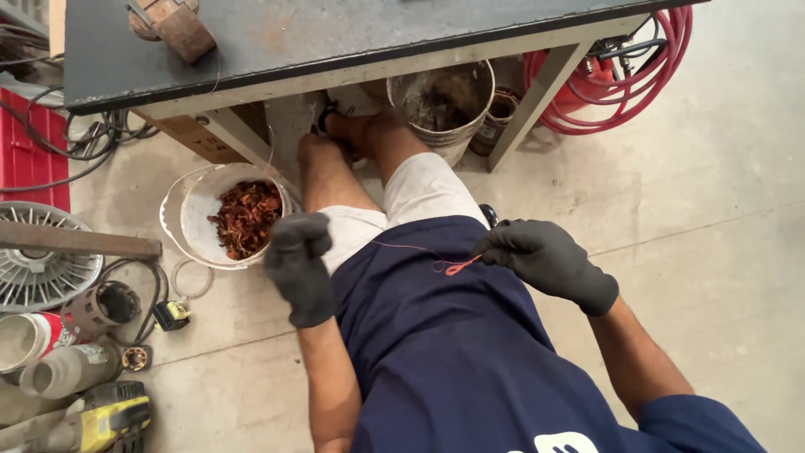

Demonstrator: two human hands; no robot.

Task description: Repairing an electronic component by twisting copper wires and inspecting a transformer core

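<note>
Both my hands wear black gloves. My right hand (545,256) pinches one end of a thin reddish copper wire (449,267) in front of my dark blue shirt. The wire runs left in a fine line toward my left hand (299,264), which is closed in a fist just right of a white bucket (178,205). The bucket holds a tangle of reddish-brown copper wire scraps (246,216). Whether the left fist grips the wire's other end I cannot tell.
A dark workbench (335,38) stands ahead, with a dirty metal bucket (470,126) and a coiled red hose (637,84) under it. At the left lie a fan grille (38,260), motor parts (105,306), cables and a yellow power tool (109,419). Concrete floor extends to the right.
</note>
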